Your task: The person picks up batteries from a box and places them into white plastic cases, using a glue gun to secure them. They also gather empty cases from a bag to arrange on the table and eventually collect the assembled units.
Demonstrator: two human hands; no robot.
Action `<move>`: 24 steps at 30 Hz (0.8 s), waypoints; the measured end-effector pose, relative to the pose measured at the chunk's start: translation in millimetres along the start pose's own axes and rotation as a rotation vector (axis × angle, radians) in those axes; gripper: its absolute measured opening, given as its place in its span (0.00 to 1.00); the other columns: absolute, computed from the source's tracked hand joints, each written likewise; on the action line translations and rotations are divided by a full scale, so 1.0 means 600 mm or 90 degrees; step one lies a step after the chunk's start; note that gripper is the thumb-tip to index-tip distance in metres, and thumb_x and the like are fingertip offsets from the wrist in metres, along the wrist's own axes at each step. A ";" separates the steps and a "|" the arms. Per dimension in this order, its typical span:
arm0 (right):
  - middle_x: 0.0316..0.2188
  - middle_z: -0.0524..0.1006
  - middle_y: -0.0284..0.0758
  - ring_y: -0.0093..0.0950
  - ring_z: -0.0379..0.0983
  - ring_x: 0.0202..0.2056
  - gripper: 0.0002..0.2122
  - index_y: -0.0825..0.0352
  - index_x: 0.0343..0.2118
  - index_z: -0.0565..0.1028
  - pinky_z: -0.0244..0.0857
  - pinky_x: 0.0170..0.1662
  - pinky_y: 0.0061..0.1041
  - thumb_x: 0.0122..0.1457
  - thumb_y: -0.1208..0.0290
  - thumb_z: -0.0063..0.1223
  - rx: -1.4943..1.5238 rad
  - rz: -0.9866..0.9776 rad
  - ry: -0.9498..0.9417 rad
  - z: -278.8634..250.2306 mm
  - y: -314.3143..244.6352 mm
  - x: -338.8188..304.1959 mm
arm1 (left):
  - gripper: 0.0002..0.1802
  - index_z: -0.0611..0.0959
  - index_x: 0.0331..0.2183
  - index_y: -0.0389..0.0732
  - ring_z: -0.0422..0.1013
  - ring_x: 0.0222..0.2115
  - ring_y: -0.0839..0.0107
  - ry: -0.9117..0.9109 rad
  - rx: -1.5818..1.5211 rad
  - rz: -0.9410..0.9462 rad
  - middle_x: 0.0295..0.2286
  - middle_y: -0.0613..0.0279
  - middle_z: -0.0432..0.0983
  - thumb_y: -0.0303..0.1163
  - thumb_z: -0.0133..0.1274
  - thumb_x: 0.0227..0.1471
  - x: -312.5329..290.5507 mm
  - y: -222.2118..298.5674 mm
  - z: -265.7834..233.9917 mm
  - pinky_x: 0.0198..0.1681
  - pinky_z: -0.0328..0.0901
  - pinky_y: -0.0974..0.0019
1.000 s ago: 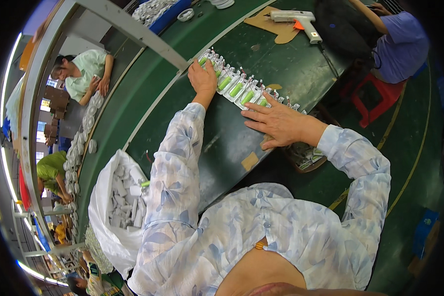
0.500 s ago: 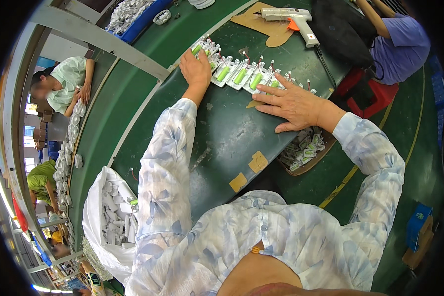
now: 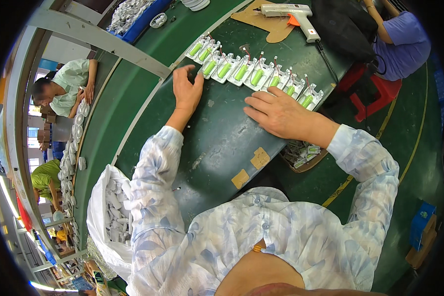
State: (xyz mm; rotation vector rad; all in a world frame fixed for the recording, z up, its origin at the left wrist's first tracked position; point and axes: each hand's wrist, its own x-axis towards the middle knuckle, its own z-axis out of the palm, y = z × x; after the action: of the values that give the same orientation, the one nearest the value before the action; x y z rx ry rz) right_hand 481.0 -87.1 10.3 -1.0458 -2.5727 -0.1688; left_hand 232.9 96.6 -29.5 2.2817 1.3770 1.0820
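Roughly ten battery trays, two hands

We find open green table surface at frame centre, between the left hand and right hand; the row of white trays blocks passage above; a glue gun occupies the upper right.

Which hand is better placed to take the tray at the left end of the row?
Left, probably. The left hand lies flat beside the left end of the row of white trays; the right hand rests near the row's right end.
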 end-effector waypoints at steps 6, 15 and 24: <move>0.28 0.67 0.32 0.30 0.67 0.34 0.09 0.66 0.32 0.74 0.63 0.34 0.28 0.46 0.73 0.54 -0.040 0.088 0.148 0.053 0.022 0.107 | 0.09 0.79 0.32 0.37 0.71 0.36 0.55 -0.084 0.042 0.115 0.35 0.53 0.71 0.21 0.54 0.43 0.006 0.000 -0.010 0.41 0.67 0.60; 0.30 0.73 0.33 0.31 0.70 0.36 0.06 0.63 0.28 0.76 0.65 0.34 0.28 0.48 0.70 0.50 -0.174 0.172 0.139 0.123 0.033 0.230 | 0.11 0.80 0.31 0.37 0.71 0.34 0.56 -0.066 0.090 0.158 0.33 0.53 0.72 0.19 0.52 0.40 0.040 -0.035 -0.021 0.39 0.68 0.59; 0.28 0.77 0.31 0.30 0.73 0.34 0.07 0.59 0.29 0.79 0.59 0.34 0.32 0.52 0.68 0.49 -0.250 0.272 -0.001 0.149 0.038 0.278 | 0.13 0.80 0.36 0.41 0.72 0.37 0.57 -0.208 0.064 0.207 0.37 0.55 0.72 0.22 0.52 0.43 0.110 -0.055 -0.023 0.42 0.68 0.59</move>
State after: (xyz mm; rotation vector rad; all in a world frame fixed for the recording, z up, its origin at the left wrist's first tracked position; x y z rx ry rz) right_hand 361.0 59.7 -11.8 -1.7041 -2.2981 -0.5734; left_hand 219.8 167.3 -8.4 2.6739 0.9786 0.6868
